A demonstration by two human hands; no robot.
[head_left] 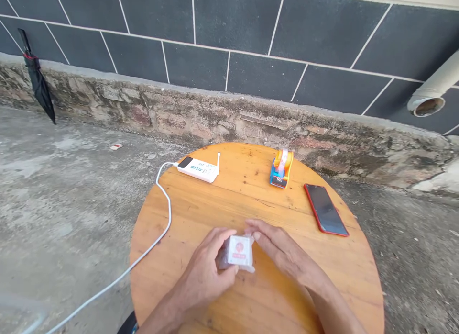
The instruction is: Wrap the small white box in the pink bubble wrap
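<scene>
- Just over the tabletop's (222, 200) near side, the left hand (204, 274) curls its fingers around a small white packet (238, 251).
- Right hand (283, 250) fingers stretch out, tips touching the packet's top corner; pinching or not, I cannot tell.
- Red phone (325, 209) lies well apart.

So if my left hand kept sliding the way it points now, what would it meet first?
Beyond the small white packet it grips, the left hand points up and right across the table toward the tape dispenser, likely the first thing met, though depth is unclear.
</scene>
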